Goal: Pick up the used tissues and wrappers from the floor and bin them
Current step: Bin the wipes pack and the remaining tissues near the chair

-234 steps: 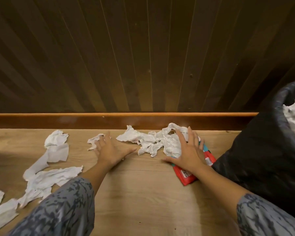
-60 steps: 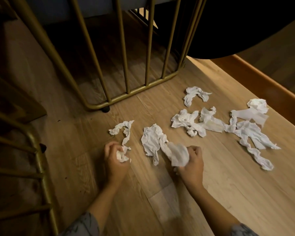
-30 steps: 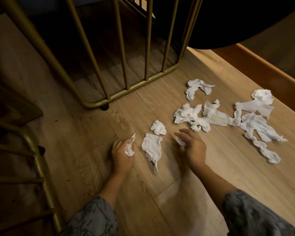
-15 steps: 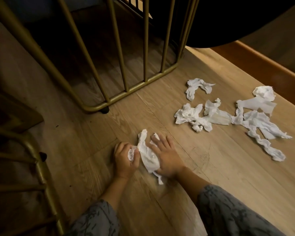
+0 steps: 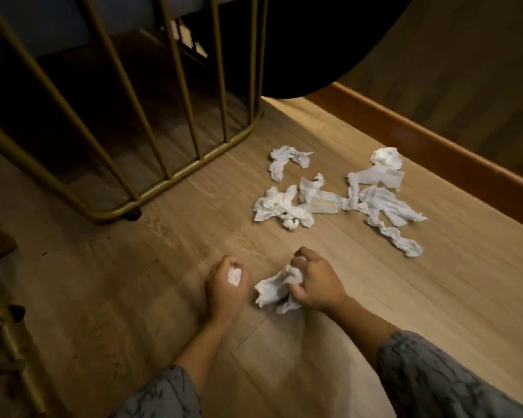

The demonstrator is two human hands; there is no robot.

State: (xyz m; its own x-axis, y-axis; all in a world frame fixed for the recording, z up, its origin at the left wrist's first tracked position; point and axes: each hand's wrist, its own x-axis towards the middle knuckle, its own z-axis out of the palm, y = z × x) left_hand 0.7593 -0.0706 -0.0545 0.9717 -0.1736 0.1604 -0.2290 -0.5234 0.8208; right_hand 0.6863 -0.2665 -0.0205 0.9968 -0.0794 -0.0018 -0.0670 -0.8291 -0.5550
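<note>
My left hand [image 5: 226, 282] is a fist low over the wooden floor, closed on a small wad of white tissue [image 5: 233, 276]. Just to its right, my right hand [image 5: 316, 282] clutches a larger crumpled tissue [image 5: 277, 289] that hangs out of the fingers toward the left. Beyond the hands, several more crumpled white tissues lie loose on the floor: a cluster [image 5: 287, 203] in the middle, one curl [image 5: 286, 161] farther back, and a spread of strips [image 5: 381, 200] to the right. No bin or wrapper is in sight.
A gold metal frame with vertical bars [image 5: 169, 116] stands at the back left, its foot [image 5: 133, 214] on the floor. Another gold bar [image 5: 9, 336] runs along the left edge. A dark round shape [image 5: 329, 40] overhangs the back. An orange-brown skirting board [image 5: 435, 143] borders the right.
Half a second ago both hands pressed together on one tissue on the floor; now they are apart, each closed on its own tissue, and the floor under them is bare.
</note>
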